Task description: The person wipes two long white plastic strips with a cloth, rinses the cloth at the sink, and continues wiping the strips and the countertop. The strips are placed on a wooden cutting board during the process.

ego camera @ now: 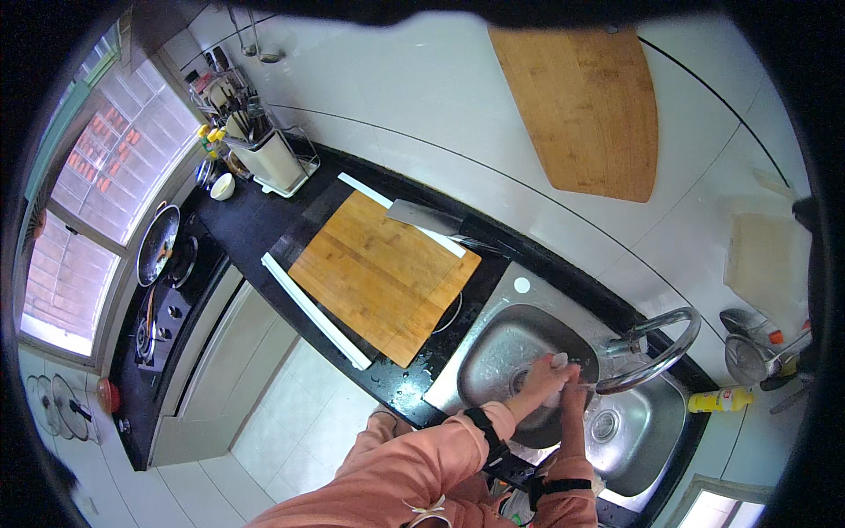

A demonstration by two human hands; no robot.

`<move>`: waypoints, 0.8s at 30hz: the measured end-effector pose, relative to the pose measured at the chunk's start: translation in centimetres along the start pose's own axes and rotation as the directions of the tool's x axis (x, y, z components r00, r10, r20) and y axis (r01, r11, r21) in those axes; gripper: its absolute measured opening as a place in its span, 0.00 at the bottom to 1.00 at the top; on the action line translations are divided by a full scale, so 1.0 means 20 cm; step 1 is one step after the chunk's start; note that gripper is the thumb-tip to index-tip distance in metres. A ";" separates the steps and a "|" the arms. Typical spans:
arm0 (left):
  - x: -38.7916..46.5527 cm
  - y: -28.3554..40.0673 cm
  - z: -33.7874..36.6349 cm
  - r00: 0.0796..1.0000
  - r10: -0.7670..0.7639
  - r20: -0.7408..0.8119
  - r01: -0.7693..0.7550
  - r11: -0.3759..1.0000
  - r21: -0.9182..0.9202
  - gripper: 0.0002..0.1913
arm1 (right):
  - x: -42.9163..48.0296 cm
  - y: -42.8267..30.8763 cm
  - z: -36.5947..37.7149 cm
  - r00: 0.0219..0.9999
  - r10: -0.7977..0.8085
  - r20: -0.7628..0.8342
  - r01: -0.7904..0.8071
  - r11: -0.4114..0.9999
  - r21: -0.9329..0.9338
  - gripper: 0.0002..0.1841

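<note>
Both hands are together over the left basin (482,350) of a stainless steel double sink, beside the curved chrome faucet (680,350). My left hand (549,377) reaches in from the left and is closed around a small whitish item (560,360), perhaps a cloth. Against it, my right hand (573,386) presses on the same item, right by the spout's end. Fingers hide most of the item, so its kind is unclear. Water drops coat the basin around the drain.
Left of the sink, a wooden cutting board (389,270) lies on the black counter, with a cleaver (426,216) behind it. A wok (158,244) sits on the gas stove. A yellow bottle (716,400) stands right of the right basin (650,455). Another wooden board (587,112) hangs on the wall.
</note>
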State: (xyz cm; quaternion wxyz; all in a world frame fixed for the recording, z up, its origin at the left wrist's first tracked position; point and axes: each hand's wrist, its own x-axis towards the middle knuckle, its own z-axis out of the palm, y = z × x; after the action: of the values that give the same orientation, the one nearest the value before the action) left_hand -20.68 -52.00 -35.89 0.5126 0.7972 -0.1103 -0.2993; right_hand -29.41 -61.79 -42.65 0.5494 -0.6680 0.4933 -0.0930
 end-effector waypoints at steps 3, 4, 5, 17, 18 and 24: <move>-0.03 0.08 0.12 0.996 0.048 0.073 -0.026 0.961 -0.277 0.28 | -0.12 0.13 0.05 0.911 -0.015 0.412 -0.316 0.618 0.720 0.32; -0.03 0.08 0.15 0.986 0.025 0.164 0.052 0.891 -0.451 0.29 | -0.16 0.15 0.07 0.893 -0.149 0.425 -0.290 0.530 0.796 0.32; -0.01 0.07 0.17 0.988 0.037 0.150 0.016 0.941 -0.338 0.28 | -0.20 0.15 0.10 0.884 -0.198 0.424 -0.311 0.430 0.848 0.32; 0.15 -0.13 -0.01 0.735 -0.589 0.335 0.611 0.363 -0.703 0.33 | -0.24 -0.27 0.00 0.999 -0.051 -0.016 0.054 0.943 0.329 0.15; 0.15 -0.14 -0.05 0.719 -0.507 0.476 0.645 0.232 -0.728 0.32 | -0.27 -0.32 0.00 0.978 -0.207 -0.025 0.208 0.957 0.202 0.15; 0.10 -0.28 0.03 0.650 0.301 0.698 0.747 -0.082 -0.660 0.24 | -0.48 -0.52 0.17 0.742 -0.667 -0.066 0.634 0.731 -0.253 0.14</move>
State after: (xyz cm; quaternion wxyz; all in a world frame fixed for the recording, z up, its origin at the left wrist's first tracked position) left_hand -20.22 -50.98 -41.77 0.7566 0.0005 0.1166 -0.6434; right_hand -26.13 -53.30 -31.24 0.3672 -0.8444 0.2749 -0.2767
